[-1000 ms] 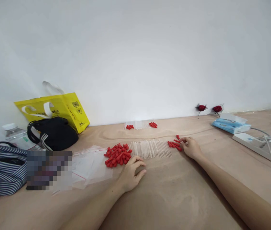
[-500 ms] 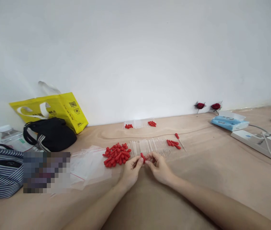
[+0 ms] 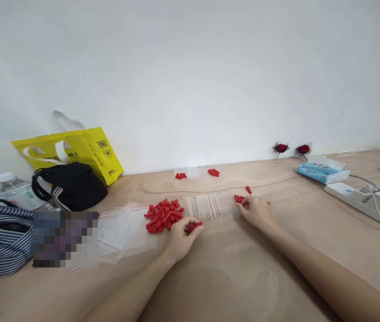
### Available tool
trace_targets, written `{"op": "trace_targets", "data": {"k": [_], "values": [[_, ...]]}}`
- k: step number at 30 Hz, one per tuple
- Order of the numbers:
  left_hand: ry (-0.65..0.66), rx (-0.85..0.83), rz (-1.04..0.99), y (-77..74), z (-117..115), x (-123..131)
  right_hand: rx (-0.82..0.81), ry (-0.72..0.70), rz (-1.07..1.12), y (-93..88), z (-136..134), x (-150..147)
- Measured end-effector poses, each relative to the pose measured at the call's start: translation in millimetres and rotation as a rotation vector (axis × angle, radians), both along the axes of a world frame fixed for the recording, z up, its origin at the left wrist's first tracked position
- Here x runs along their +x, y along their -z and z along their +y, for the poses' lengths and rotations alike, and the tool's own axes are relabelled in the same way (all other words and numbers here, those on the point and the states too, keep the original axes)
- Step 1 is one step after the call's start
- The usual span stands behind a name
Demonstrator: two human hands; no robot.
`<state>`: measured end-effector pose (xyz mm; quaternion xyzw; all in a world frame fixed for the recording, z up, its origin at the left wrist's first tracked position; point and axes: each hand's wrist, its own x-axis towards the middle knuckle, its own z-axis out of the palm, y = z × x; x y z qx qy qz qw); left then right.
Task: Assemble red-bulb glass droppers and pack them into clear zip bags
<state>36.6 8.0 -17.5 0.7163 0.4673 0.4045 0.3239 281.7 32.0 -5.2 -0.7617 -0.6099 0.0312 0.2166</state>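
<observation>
Head cam's up, and I've got L hand [image 3: 178,241] just in front of the red pile [image 3: 163,217], thumb and fingers clamped on one red bulb [image 3: 195,227]. Bulb's lying roughly sideways in the grip, narrow end out past the fingertips, near the L end of the tube row [image 3: 210,206]. R hand [image 3: 258,212] is way over at the row's other end, wrist low, fingers curled, fingertips right at the small red group [image 3: 238,198]. Can't tell if they're apart or pinching a pc; the hand itself blocks my view. Lone red pc [image 3: 249,190] sits just beyond R hand, partly hidden. Tubes lie side by side, pale and thin, btwn the pile and the small group. L of the pile: loose clear bags [image 3: 127,230], overlapping, w/ red seal lines. Back by the wall, a flat clear packet [image 3: 194,173] w/ red bulbs at both ends. Far L, yellow bag [image 3: 104,156] behind a black pouch [image 3: 80,188], striped bag [image 3: 3,241] nearer me. Far R, blue tissue pack [image 3: 322,173] next to the power strip [image 3: 346,193], two dark red roses behind, nr the wall.
</observation>
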Motion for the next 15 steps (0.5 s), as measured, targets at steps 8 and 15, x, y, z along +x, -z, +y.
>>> {"op": "trace_targets", "data": {"k": [8, 15], "values": [[0.034, 0.065, 0.164, -2.7, -3.6, 1.7, -0.173, 0.006, -0.024, 1.0, 17.5, -5.3], [0.054, 0.116, 0.172, -5.6, -4.9, 1.3, -0.114, -0.006, 0.006, 8.5, 25.5, -3.3]]}}
